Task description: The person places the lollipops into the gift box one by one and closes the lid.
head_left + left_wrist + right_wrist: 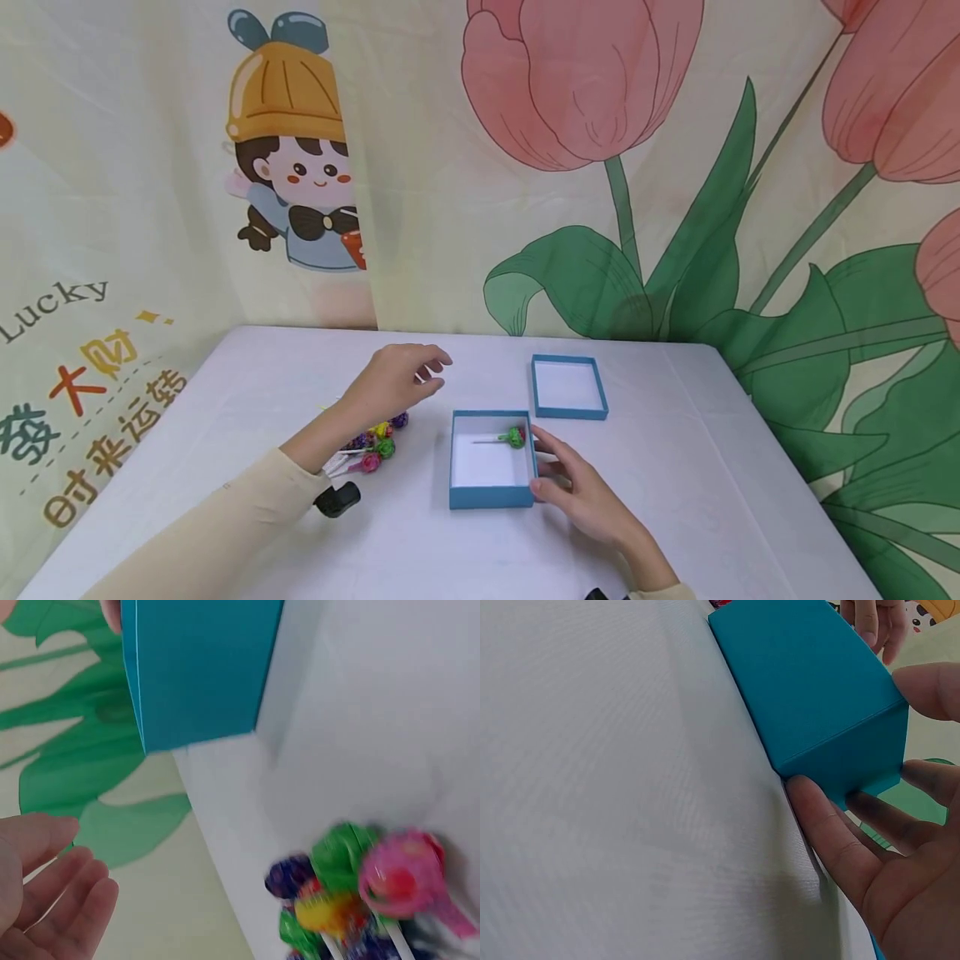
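1. The box (491, 497) on the desk (675, 508) looks light and stiff; steady its walls gently.
2. The right hand (579, 490) spreads against its right wall; the left hand (399, 380) hovers empty, fingers loosely bent.
3. Lollipops (385, 448) lie left, probably slick-wrapped; pinch sticks (336, 462).

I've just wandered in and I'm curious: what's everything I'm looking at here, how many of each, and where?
Open box: one, blue with white inside, mid-table
Boxed lollipop: one, mostly green, inside the box
Loose lollipops: several overlapping, green, pink, yellow and purple, left of the box
Shallow lid-like piece: one, blue-edged, white inside, behind and right of the box
Table: one, white, beneath everything
Backdrop: pale cream, behind the table, printed with pink tulips, a cartoon figure and lettering
Black wrist devices: two, one by each wrist
Sleeves: two, beige, bottom edge
Left hand: one, above the table, holding nothing
Right hand: one, touching the box's right side
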`<move>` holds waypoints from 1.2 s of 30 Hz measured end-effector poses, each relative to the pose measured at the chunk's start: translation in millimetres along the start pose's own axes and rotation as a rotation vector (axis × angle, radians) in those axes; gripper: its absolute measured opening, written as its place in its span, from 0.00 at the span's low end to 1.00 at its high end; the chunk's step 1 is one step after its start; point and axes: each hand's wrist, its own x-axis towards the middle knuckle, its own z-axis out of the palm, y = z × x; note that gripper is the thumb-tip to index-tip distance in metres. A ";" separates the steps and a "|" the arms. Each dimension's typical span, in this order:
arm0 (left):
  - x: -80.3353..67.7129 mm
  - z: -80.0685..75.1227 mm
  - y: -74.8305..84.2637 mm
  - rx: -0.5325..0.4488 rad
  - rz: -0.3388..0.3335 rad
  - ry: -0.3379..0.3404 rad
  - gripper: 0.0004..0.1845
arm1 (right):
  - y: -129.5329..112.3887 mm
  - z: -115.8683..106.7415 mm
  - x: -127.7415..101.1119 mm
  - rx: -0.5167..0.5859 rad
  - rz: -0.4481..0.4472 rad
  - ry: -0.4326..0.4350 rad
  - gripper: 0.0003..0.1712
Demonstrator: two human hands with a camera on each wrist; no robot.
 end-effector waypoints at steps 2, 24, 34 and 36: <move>-2.7 -5.4 -11.4 0.011 -0.019 0.002 0.14 | 0.4 0.2 0.1 0.001 -0.003 -0.001 0.41; -31.8 -15.6 -102.4 0.022 -0.115 -0.099 0.19 | 1.8 0.2 -0.5 0.005 -0.008 0.002 0.41; -33.1 -8.7 -118.6 0.010 -0.157 -0.172 0.19 | 0.3 0.2 -0.3 -0.010 -0.012 0.008 0.41; -32.2 -8.2 -119.4 0.010 -0.168 -0.188 0.19 | 0.2 0.1 -0.2 -0.010 -0.013 0.009 0.41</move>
